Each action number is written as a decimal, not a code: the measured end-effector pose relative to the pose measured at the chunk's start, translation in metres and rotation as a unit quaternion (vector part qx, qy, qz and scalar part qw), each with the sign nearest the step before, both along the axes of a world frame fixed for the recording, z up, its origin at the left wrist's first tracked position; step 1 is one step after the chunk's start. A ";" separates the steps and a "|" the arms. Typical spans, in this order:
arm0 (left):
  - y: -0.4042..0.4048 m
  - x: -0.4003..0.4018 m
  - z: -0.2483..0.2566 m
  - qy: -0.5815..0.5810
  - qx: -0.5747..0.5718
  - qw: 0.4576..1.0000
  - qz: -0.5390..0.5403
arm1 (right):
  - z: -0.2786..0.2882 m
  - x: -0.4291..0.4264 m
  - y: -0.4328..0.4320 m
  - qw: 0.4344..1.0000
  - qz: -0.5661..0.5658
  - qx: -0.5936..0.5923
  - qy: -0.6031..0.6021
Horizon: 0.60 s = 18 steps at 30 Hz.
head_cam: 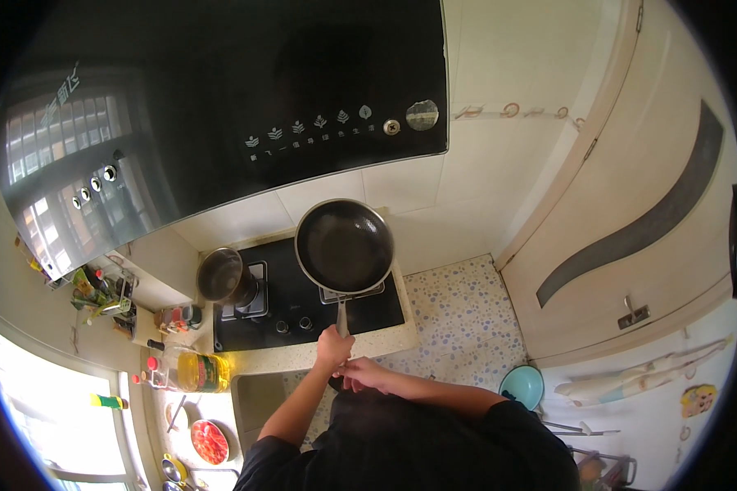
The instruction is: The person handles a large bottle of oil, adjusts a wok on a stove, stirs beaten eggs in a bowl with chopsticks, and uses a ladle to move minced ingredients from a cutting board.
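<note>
My left hand (334, 347) is closed round the handle of a dark frying pan (344, 247), which is over the right burner of a black gas hob (288, 313). The inside of the pan looks dark and shiny, with no food visible in it. Just below and to the right of that hand, my right hand (365, 374) is close to my body with its fingers bent. Whether it holds anything cannot be told. On the left burner, a dark metal pot (222, 276) leans slightly in the view. Two control knobs show at the front of the hob.
A large black range hood (233, 80) overhangs the hob. Left of the sink (259, 399) stand a yellow oil bottle (206, 372) and other bottles. A bowl of red food (210, 442) is on the counter nearby. A door (620, 202) and a turquoise basin (522, 387) are at the right.
</note>
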<state>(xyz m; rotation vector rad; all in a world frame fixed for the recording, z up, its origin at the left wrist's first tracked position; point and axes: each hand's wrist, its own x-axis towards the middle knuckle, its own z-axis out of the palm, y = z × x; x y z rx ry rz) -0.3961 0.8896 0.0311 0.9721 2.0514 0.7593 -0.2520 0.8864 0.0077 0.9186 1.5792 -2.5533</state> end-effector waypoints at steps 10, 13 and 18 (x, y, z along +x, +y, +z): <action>-0.005 -0.016 0.024 -0.304 -0.029 0.951 0.040 | 0.052 -0.004 0.007 0.999 0.032 -0.030 0.026; -0.009 -0.016 0.021 -0.372 -0.024 0.927 0.037 | 0.049 -0.004 0.010 0.998 0.058 0.002 -0.007; -0.011 -0.013 -0.010 -0.398 0.012 0.917 0.024 | 0.024 -0.005 0.007 0.996 0.054 0.059 -0.046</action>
